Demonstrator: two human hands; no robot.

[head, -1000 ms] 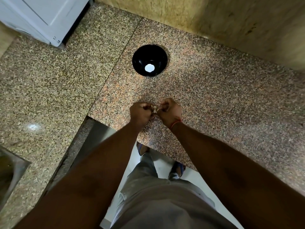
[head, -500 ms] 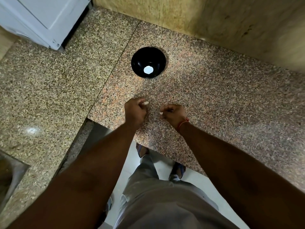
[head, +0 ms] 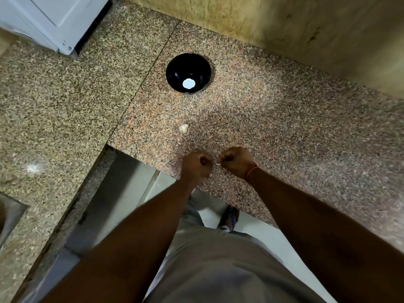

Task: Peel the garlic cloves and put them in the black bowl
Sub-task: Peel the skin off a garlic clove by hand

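My right hand point(head: 237, 161) pinches a small pale clove point(head: 218, 163) at its fingertips, my left hand point(head: 196, 166) curled in a fist just beside it. Another clove point(head: 183, 127) lies on the counter point(head: 273, 127) ahead of my hands, the bowl point(head: 188, 73) farther ahead.

Counter point(head: 284, 132): speckled granite, seam running diagonally through upper centre. White appliance point(head: 54, 20): upper left corner, standing on the counter. Wall point(head: 284, 29): yellowish, stained, across top right. Floor point(head: 258, 235): pale, lower centre. Sandal point(head: 229, 217): on the floor, just below the counter edge. Grey garment point(head: 218, 270): bottom centre.
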